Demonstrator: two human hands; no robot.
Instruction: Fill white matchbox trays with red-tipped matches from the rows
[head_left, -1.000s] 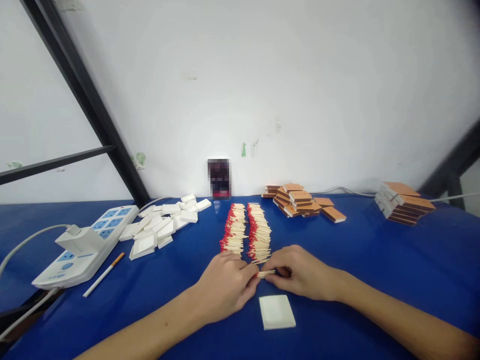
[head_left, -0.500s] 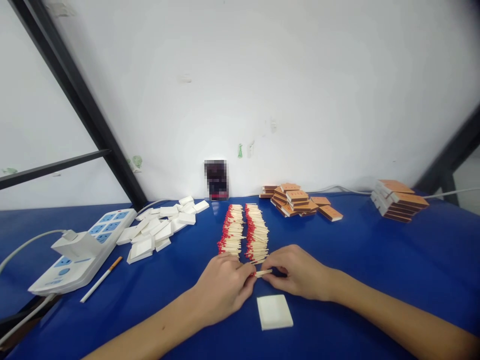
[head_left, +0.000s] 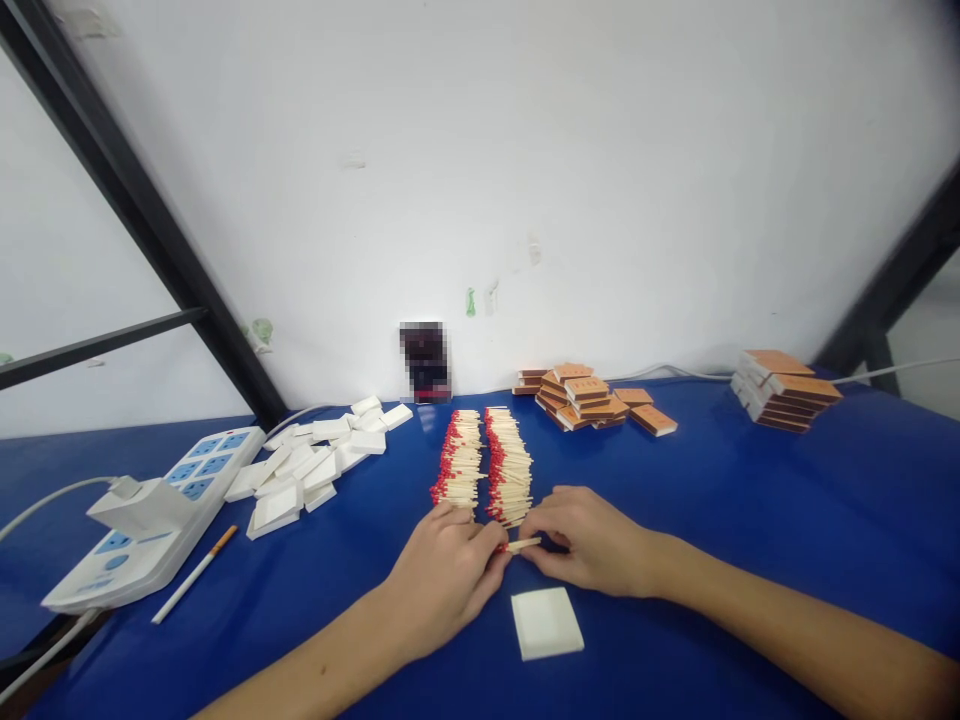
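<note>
A few red-tipped matches (head_left: 524, 545) lie level between my two hands, in front of the match rows. My left hand (head_left: 448, 562) pinches them at the red heads. At the pale stick ends, the thumb and fingers of my right hand (head_left: 589, 540) are closed on them. Just beyond my fingers run two long rows of matches, a left row (head_left: 466, 455) and a right row (head_left: 514, 462), heads to the left. Nearer to me, below the hands, a white matchbox tray (head_left: 547, 623) rests flat on the blue table (head_left: 637, 660).
White matchbox trays (head_left: 304, 462) are heaped at the left, beside a power strip (head_left: 161, 510) with a plugged-in adapter. A cigarette (head_left: 195, 573) lies near it. Orange matchboxes (head_left: 581, 398) are piled at the back; more are stacked (head_left: 784, 390) at the right. A blurred dark box (head_left: 426, 362) leans on the wall.
The camera view has shifted slightly, so the background sits a little further left. Both hands keep their pinch on the matches with hardly any movement.
</note>
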